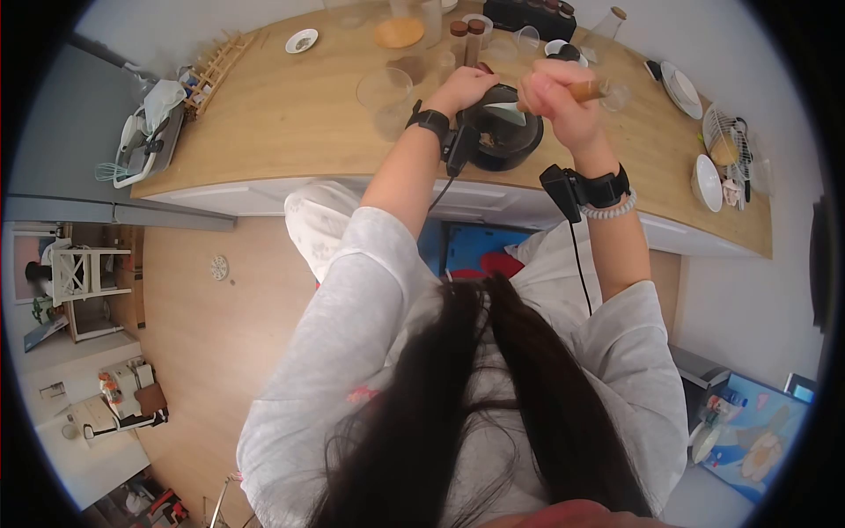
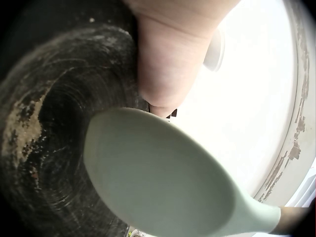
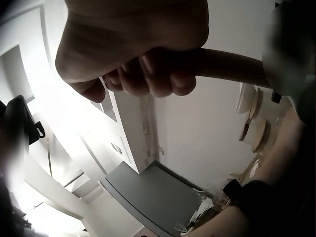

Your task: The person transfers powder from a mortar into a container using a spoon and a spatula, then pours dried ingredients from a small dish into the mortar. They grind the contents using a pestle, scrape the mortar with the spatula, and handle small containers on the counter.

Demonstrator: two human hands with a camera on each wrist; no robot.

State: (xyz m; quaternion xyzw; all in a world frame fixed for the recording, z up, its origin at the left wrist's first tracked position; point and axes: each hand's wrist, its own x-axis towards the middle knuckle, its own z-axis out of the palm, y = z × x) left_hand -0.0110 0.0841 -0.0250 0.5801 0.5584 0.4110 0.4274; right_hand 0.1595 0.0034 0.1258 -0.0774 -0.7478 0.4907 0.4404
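A deep black bowl (image 1: 509, 160) stands on the wooden counter near its front edge. My left hand (image 1: 465, 90) grips the bowl's rim on the far left side, and in the left wrist view the thumb (image 2: 170, 64) lies at the rim. My right hand (image 1: 563, 99) is raised above the bowl's right side, fingers curled round the wooden handle of a spatula. Its pale green, spoon-shaped head (image 2: 163, 173) points into the bowl. Light brown crumbly residue (image 2: 27, 128) clings to the scuffed inner wall. In the right wrist view the handle (image 3: 232, 67) passes through the fist.
Glass containers (image 1: 385, 92) and brown-capped jars (image 1: 459, 44) stand behind the bowl. A small white dish (image 1: 302, 40) sits farther left, near a wooden rack (image 1: 220, 70). White bowls (image 1: 706, 183) and a wire basket (image 1: 723, 132) are at the right end.
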